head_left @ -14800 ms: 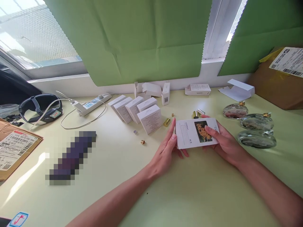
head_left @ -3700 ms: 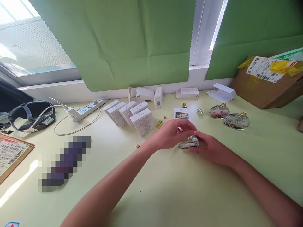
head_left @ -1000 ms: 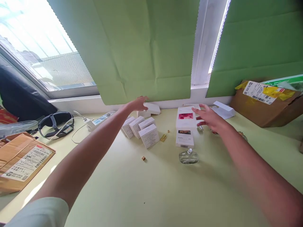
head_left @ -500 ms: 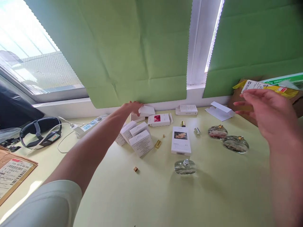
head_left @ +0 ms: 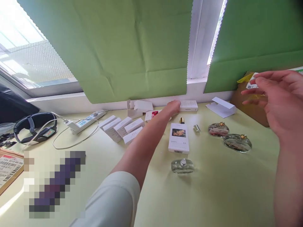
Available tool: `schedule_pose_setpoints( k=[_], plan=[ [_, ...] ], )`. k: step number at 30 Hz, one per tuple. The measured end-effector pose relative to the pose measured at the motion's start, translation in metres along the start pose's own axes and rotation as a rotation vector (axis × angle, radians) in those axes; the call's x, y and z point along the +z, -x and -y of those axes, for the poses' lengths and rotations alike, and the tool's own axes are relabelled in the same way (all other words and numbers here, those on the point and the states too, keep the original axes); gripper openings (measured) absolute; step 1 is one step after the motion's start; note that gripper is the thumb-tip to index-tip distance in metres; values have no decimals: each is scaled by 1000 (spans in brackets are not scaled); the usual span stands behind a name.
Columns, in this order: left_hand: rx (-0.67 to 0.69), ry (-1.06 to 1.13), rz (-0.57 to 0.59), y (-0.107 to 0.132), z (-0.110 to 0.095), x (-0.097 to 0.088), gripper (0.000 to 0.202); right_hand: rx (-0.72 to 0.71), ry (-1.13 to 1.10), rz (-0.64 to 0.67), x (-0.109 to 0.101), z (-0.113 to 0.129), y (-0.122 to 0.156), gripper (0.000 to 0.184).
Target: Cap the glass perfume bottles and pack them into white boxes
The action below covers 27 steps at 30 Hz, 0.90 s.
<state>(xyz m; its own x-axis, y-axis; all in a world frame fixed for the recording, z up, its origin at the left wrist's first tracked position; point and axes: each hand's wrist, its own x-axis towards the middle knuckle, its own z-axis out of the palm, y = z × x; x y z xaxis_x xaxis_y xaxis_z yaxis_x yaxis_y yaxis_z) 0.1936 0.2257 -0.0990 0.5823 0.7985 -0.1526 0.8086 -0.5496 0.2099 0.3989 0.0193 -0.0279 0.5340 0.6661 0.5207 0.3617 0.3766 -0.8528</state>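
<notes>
My left hand [head_left: 174, 106] reaches far across the pale green table to a small white box [head_left: 189, 105] lying at the back by the wall; its fingers curl against the box's left end. My right hand [head_left: 276, 97] hangs raised at the right with its fingers spread and nothing in it. Between the arms lies a white box with a flower picture [head_left: 179, 142]. Just in front of it a clear round glass bottle [head_left: 182, 165] lies on its side.
A row of several white boxes [head_left: 120, 127] leans at centre left. Two more glass bottles [head_left: 228, 136] lie at the right. An open white box [head_left: 222, 107], a brown parcel [head_left: 248, 104], a power strip [head_left: 82, 119], a headset [head_left: 35, 127] and small gold caps [head_left: 182, 120] are about.
My left hand has moved right along the wall, from the open box at back centre to the white box by the window post. My right hand stays raised at the right.
</notes>
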Motion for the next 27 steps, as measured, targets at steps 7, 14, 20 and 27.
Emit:
schedule_pose_setpoints(
  k=[7, 14, 20, 27],
  plan=[
    [59, 88, -173, 17, -17, -50, 24, -18, 88, 59, 4, 1, 1, 25],
    [296, 286, -222, 104, -41, -123, 30, 66, 354, 610, 26, 6, 21, 68],
    [284, 383, -205, 149, -57, -119, 18, 434, 271, 1016, 30, 17, 32, 68],
    [165, 637, -675, 201, -38, -73, 34, 465, 179, 992, 26, 19, 35, 62]
  ],
)
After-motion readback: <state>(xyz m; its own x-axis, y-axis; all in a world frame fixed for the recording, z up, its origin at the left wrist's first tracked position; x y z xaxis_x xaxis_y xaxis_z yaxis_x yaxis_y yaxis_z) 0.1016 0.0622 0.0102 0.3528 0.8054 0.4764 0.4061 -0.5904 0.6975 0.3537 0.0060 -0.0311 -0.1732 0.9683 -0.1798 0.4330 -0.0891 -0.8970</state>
